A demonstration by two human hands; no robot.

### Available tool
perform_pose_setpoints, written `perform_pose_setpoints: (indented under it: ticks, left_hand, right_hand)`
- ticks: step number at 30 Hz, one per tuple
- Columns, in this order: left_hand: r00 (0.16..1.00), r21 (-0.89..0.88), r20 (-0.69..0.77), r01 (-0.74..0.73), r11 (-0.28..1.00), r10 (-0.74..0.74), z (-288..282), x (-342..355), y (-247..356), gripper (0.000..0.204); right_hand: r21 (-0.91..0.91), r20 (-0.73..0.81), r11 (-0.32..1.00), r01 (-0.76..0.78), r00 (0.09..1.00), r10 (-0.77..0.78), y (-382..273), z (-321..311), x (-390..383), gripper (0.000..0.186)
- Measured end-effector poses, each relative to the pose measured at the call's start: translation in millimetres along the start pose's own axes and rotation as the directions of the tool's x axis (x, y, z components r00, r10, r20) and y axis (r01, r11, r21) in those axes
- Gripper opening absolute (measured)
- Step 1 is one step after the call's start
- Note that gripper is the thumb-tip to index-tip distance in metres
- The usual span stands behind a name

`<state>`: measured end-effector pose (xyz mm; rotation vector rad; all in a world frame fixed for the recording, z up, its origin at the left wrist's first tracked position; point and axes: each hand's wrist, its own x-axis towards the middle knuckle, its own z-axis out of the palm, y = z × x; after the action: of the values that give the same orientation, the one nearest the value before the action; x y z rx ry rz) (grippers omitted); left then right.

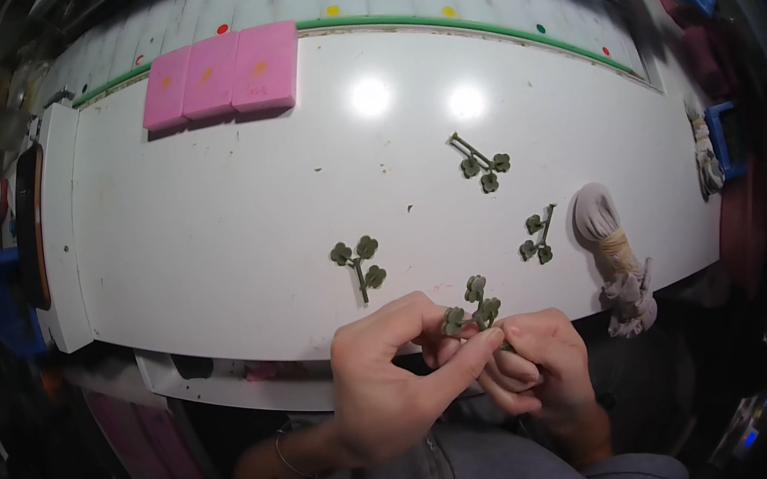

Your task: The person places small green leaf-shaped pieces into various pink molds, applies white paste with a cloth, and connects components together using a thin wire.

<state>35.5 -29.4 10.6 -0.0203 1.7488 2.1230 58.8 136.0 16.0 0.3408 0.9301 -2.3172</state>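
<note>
Both of my hands come together at the near edge of the white table. Between them is a small dark green sprig [481, 304] with rounded, lobed leaf clusters. My left hand [392, 374] is closed, its thumb and fingers pinching the sprig's lower part. My right hand [544, 354] is curled closed around the stem end, which is mostly hidden by fingers. Three similar green sprigs lie flat on the table: one sprig [359, 267] just beyond my left hand, another sprig [540, 236] beyond my right hand, and a third sprig [482, 162] farther back.
A bundled greyish cloth [616, 257] tied with a band lies at the right, over the near edge of the white table [206, 214]. Three pink blocks [217, 75] sit side by side at the far left, by a green strip [394, 25]. Small dark scraps dot the tabletop.
</note>
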Motion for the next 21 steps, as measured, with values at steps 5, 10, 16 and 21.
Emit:
perform_pose_setpoints:
  ticks: [5,10,16,21]
  left_hand:
    - [0.996,0.077,-0.070,0.069,0.995,-0.063,0,4,8,0.016]
    - [0.992,0.057,-0.051,0.121,0.991,-0.118,2,4,10,0.016]
    - [0.992,0.096,-0.025,0.126,0.987,-0.125,0,2,7,0.014]
    - [0.994,0.019,-0.111,0.017,1.000,-0.015,-15,1,11,0.013]
  right_hand:
    - [-0.384,-0.142,0.921,-0.071,0.990,0.017,5,-9,-13,0.044]
    - [-0.780,-0.130,0.626,-0.025,0.984,-0.123,5,-6,-16,0.044]
    - [-0.901,-0.051,0.409,0.145,0.901,-0.431,8,-3,-14,0.030]
    - [-0.898,-0.013,0.343,0.275,0.763,-0.646,10,2,-11,0.020]
